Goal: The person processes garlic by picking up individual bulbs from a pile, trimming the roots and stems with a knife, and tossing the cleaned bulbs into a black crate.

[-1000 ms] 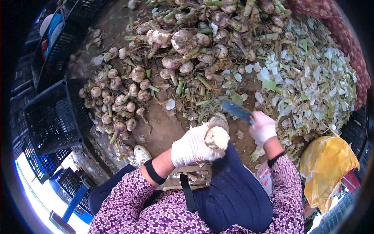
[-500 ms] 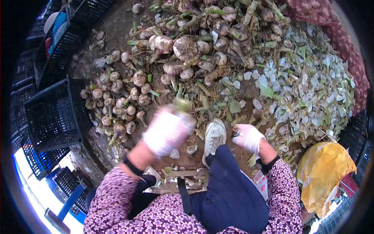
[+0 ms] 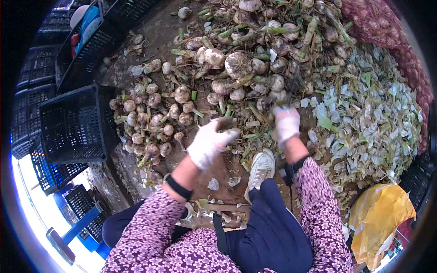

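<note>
My left hand (image 3: 211, 140), in a white glove, hovers over the ground between the two garlic piles, thumb and fingers apart, with nothing in it. My right hand (image 3: 286, 123), also gloved, reaches to the lower edge of the large garlic pile (image 3: 236, 66); its fingertips are blurred among dark roots and stalks, and what they hold, if anything, cannot be made out. A smaller group of garlic bulbs (image 3: 154, 100) lies to the left of my left hand.
A black crate (image 3: 75, 125) stands at the left, with more crates behind it. Peeled skins (image 3: 364, 123) are heaped at the right beside red net bags (image 3: 373, 22). A yellow bag (image 3: 382, 214) lies lower right. My shoe (image 3: 262, 170) is between my hands.
My left hand has opened and no longer shows the green-stemmed piece it held. My right hand has moved up to the large pile's edge. The view has shifted slightly.
</note>
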The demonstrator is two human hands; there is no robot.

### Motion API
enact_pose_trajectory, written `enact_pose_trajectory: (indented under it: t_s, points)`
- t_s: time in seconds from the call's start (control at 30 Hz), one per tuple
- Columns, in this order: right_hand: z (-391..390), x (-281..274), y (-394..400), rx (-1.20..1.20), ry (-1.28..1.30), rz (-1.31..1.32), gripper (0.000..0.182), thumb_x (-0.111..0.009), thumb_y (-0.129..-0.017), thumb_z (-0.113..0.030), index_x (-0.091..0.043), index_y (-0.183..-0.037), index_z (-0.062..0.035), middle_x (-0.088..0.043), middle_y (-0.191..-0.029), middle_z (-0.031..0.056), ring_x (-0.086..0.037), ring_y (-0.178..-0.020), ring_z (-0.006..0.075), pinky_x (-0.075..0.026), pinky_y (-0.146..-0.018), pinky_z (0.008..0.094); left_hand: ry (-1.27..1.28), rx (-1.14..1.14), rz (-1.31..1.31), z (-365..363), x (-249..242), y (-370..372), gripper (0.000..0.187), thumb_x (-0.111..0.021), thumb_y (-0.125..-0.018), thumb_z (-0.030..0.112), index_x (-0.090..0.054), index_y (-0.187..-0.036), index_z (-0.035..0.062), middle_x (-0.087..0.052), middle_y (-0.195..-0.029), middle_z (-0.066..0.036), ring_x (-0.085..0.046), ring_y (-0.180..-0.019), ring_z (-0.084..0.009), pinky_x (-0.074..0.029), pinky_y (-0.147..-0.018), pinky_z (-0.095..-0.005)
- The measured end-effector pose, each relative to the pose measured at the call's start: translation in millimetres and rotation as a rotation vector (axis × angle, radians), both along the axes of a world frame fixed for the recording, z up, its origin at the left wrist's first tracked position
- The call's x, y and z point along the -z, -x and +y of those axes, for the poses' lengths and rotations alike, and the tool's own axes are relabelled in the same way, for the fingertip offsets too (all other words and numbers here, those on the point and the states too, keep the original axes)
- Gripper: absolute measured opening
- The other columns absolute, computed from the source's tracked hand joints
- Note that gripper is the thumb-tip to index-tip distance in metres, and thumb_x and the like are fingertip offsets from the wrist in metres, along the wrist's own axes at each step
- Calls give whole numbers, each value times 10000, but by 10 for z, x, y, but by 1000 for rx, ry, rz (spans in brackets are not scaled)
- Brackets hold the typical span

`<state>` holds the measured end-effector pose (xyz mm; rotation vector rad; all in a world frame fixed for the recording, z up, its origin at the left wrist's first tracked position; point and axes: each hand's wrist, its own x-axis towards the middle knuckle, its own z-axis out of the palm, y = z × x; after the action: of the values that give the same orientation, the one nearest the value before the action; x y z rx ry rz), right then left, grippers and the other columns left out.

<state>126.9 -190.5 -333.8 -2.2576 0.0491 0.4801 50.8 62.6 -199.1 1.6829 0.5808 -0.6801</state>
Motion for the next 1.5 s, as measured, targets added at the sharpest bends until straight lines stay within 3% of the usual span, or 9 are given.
enact_pose_trajectory:
  t_s: [0.07,0.33,0.4,0.47,0.77,0.87,1.03,1.17,1.5]
  points:
    - [132,-813,248,426,-261,238,153,-639,-806,-117,-627,-932,-31,-665,-791,80,-612,-712,212,-500,-670,373,499,-356,140,-353,-171,-42,612,-668,-943,271,-428,-1468,71,-636,-1275,-106,-704,-907,-239,-561,-666,-298]
    - [-157,-1445,935,-210,-101,15,144,-669,-827,-134,-614,-932,-53,-622,-795,163,-638,-708,337,-527,-667,397,1144,-533,248,-752,35,223,411,-789,-849,196,-640,-1202,45,-714,-1049,-67,-699,-885,-152,-568,-795,-273]
    - [-227,-1615,849,-310,52,-61,142,-631,-838,-182,-633,-913,-62,-622,-816,174,-635,-748,407,-525,-666,451,1127,-472,211,-644,-46,172,417,-782,-859,203,-634,-1210,32,-719,-1067,-82,-701,-939,-173,-574,-850,-320]
    - [-279,-1765,750,-373,129,-93,141,-644,-839,-191,-648,-905,-67,-629,-812,172,-645,-736,390,-523,-650,454,441,211,-127,-534,-62,80,389,-763,-851,144,-624,-1189,11,-720,-1034,-102,-687,-959,-186,-569,-899,-350]
    - [-175,-1995,598,-702,342,-28,142,-656,-829,-218,-652,-851,-77,-620,-769,158,-650,-713,360,-512,-627,468,515,-24,-29,-616,-270,116,571,-730,-874,37,-441,-1367,27,-627,-1223,-82,-646,-1066,-161,-546,-945,-305]
    - [-185,-1956,598,-708,291,-10,128,-656,-818,-209,-659,-848,-85,-628,-781,161,-653,-713,358,-514,-631,464,581,-237,81,-648,-188,195,299,-439,-1065,264,-537,-1239,41,-680,-1133,-130,-678,-1038,-230,-568,-920,-392]
    - [-340,-1665,651,-611,216,-105,81,-646,-801,-152,-660,-851,-90,-639,-808,164,-654,-728,363,-518,-645,464,230,469,-423,-513,-327,121,371,-717,-898,135,-588,-1233,44,-696,-1073,-86,-672,-1012,-153,-551,-895,-315]
    - [-1008,-1138,588,-416,471,-166,100,-659,-771,-104,-638,-865,-79,-636,-810,180,-639,-747,403,-521,-665,474,304,516,-74,-708,-791,224,814,-883,-615,279,-550,-1310,15,-697,-1105,-139,-681,-1003,-235,-532,-940,-349]
    - [-445,-1835,648,-432,70,135,134,-613,-818,-202,-619,-855,-73,-612,-713,185,-629,-687,394,-511,-622,443,-186,1074,-564,-697,-417,231,395,-698,-720,169,-647,-1097,64,-626,-945,-159,-663,-828,-369,-549,-726,-457]
